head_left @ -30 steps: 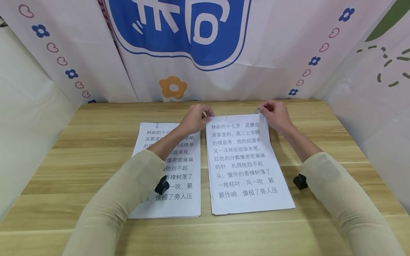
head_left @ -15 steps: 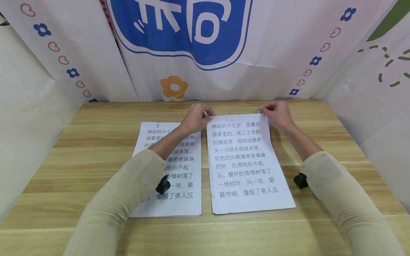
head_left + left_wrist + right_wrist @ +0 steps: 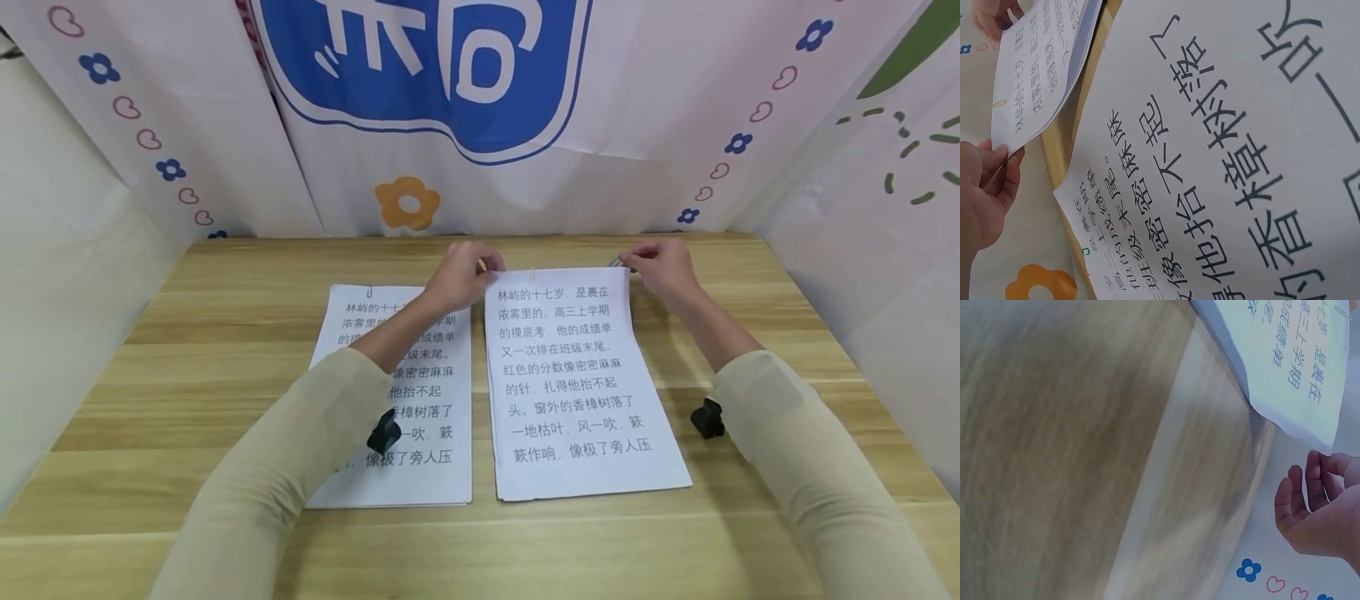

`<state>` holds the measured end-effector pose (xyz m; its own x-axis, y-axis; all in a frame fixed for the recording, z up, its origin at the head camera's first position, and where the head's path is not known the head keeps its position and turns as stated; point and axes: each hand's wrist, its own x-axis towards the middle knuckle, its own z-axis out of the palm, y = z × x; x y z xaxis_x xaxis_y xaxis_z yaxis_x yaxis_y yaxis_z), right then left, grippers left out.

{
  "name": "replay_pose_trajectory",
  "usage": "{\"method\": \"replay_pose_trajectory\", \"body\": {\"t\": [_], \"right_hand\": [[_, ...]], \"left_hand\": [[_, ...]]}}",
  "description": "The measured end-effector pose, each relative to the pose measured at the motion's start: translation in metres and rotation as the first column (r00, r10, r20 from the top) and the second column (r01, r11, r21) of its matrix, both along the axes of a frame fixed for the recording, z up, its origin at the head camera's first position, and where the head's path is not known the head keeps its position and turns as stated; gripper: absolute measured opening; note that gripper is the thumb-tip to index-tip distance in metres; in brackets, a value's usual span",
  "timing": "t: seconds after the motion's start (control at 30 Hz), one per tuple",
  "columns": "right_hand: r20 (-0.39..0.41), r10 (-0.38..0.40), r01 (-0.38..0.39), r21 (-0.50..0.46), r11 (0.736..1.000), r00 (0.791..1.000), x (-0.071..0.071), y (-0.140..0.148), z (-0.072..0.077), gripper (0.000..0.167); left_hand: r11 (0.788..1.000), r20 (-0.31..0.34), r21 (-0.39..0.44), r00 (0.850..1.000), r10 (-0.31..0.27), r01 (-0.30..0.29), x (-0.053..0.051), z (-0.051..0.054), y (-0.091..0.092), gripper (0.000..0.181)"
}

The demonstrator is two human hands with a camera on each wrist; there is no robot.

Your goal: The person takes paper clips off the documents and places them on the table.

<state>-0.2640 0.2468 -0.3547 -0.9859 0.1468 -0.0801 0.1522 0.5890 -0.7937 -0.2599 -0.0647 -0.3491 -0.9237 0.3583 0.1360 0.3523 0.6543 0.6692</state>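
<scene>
A stack of printed paper sheets lies right of centre, its top end raised off the table. My left hand pinches its top left corner, and the left wrist view shows thumb and fingers on that edge. At the top right corner, my right hand pinches a small silvery paper clip, mostly hidden by the fingertips. The right wrist view shows the fingertips against the paper corner, other fingers loosely curled. A yellowish paper clip sits on the top edge between both hands.
A second printed stack lies to the left, partly under my left forearm, with a dark-looking clip on its top edge. The wooden table ends at a printed cloth backdrop; white side walls flank it.
My right hand has shifted slightly right at the stack's top right corner, with the silvery clip at its fingertips. The left hand stays at its corner.
</scene>
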Motion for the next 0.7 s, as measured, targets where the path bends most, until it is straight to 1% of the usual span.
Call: {"method": "replay_pose_trajectory", "body": {"t": [0.33, 0.5, 0.7], "right_hand": [[-0.016, -0.025, 0.024, -0.015, 1.000, 1.000, -0.005, 0.004, -0.004, 0.027], [-0.002, -0.039, 0.039, -0.005, 0.999, 0.999, -0.013, 0.004, -0.009, 0.027], [0.035, -0.071, 0.071, -0.009, 0.997, 0.997, -0.019, 0.003, -0.013, 0.026]], "left_hand": [[1.000, -0.003, 0.004, 1.000, -0.017, 0.017, 0.000, -0.001, 0.000, 0.017], [1.000, 0.011, -0.001, 1.000, -0.011, 0.011, -0.001, -0.002, 0.001, 0.017], [1.000, 0.009, -0.016, 1.000, -0.015, 0.015, -0.002, -0.002, 0.003, 0.017]]}}
